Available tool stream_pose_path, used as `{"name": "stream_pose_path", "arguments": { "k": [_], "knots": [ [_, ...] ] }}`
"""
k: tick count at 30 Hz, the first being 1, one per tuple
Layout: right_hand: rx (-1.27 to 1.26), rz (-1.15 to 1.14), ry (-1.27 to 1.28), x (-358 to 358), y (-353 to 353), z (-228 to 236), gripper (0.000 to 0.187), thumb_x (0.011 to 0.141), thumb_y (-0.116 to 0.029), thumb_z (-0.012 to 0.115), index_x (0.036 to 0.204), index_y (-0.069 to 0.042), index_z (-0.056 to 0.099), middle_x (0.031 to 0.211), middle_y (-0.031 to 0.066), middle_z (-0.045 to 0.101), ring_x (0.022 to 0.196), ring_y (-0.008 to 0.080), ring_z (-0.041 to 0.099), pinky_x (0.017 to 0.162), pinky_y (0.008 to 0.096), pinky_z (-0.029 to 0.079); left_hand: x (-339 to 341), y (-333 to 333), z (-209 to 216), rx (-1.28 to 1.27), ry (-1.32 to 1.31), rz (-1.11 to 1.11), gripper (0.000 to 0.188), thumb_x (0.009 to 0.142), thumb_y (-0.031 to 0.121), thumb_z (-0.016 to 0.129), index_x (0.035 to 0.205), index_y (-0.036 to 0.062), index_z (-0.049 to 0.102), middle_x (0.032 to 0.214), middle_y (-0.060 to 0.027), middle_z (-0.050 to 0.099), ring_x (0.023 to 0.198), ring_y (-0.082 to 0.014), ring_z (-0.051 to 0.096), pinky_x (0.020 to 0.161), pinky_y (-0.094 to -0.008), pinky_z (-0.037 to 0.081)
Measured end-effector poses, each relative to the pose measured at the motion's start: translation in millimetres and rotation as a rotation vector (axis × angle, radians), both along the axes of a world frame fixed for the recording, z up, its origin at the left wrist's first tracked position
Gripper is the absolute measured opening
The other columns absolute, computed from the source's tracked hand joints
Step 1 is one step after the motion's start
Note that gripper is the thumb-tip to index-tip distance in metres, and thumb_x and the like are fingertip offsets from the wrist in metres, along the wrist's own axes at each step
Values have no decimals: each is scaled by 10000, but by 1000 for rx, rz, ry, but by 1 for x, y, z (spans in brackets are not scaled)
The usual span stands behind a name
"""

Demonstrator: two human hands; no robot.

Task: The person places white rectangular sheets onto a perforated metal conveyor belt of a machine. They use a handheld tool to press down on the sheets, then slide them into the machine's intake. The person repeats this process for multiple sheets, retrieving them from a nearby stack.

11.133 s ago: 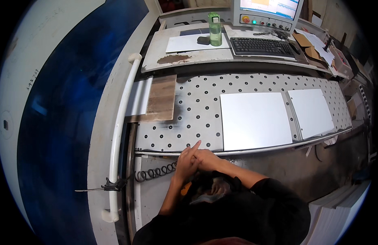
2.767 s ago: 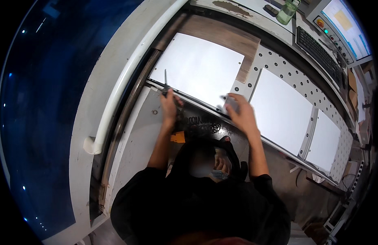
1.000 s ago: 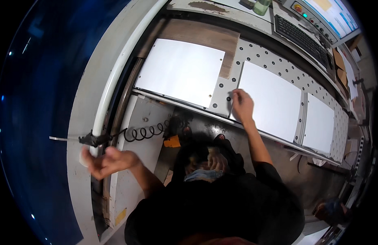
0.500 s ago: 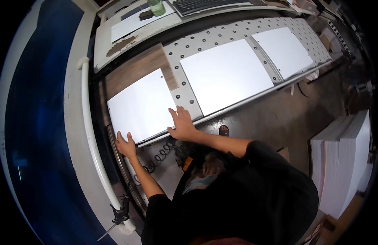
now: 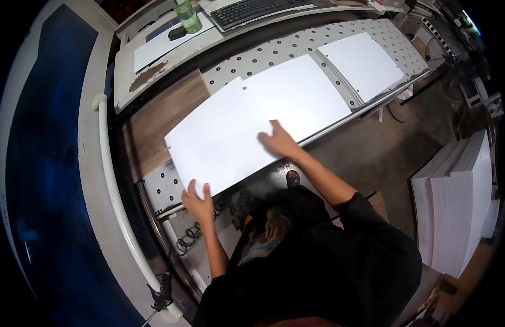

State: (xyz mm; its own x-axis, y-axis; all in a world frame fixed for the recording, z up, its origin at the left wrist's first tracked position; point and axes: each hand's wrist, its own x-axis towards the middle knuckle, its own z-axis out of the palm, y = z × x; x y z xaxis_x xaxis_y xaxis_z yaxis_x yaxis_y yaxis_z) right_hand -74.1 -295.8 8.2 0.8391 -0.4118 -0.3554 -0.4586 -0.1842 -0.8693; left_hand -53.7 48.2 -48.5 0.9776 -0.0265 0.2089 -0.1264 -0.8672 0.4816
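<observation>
A white sheet (image 5: pixel 214 133) lies at an angle over the front of the perforated table, its right part overlapping a second white sheet (image 5: pixel 301 95). At its near left corner is my left hand (image 5: pixel 199 206), thumb on top and fingers at the left edge. My right hand (image 5: pixel 280 143) grips near its right edge, thumb and index finger spread, the other fingers blurred. Further right rests a third white sheet (image 5: pixel 364 65). Against the bright white, the border between the overlapping sheets is hard to see.
Brown wood-look board (image 5: pixel 162 117) lies on the table's left. Behind are a keyboard (image 5: pixel 252 11) and a green bottle (image 5: pixel 187 16). A white rail (image 5: pixel 113 163) with an air gun (image 5: pixel 162 294) runs at left. A tall stack of white sheets (image 5: pixel 454 201) stands at right.
Both hands have moved right with the first white sheet, which now overlaps the middle one. Perforated table and more of the brown board show where it lay.
</observation>
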Motion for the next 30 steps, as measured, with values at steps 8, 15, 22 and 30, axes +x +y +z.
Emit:
{"name": "stream_pose_path", "arguments": {
  "k": [8,15,22,30],
  "knots": [
    [-361,-248,-16,-49,-189,-12,731,909,-453,626,1390,87,521,1293,331,625,1225,441,612,1050,430,473,-29,-157,27,-82,63,-268,432,1031,394,564,1355,121,649,1366,-270,523,1375,-467,287,1151,-598,172],
    [-644,-394,142,-76,-346,8,578,915,-405,631,1330,-3,614,1199,309,663,1134,427,644,979,468,515,-24,-275,49,-207,81,-782,434,1021,324,574,1391,103,625,1418,-309,541,1401,-490,346,1168,-564,224],
    [-866,-169,-391,-77,-279,-25,522,868,-337,707,1309,-72,624,1383,277,533,1295,462,474,1070,603,370,-33,-314,61,-211,107,-926,470,977,275,652,1413,109,598,1484,-198,525,1428,-443,355,1173,-526,272],
    [-1195,-169,-61,-60,-208,-49,702,938,-478,608,1534,-143,450,1593,248,350,1473,490,281,1178,682,156,-15,-248,40,-33,89,-719,455,983,319,659,1380,99,621,1494,-192,505,1434,-436,341,1183,-523,268]
  ]
}}
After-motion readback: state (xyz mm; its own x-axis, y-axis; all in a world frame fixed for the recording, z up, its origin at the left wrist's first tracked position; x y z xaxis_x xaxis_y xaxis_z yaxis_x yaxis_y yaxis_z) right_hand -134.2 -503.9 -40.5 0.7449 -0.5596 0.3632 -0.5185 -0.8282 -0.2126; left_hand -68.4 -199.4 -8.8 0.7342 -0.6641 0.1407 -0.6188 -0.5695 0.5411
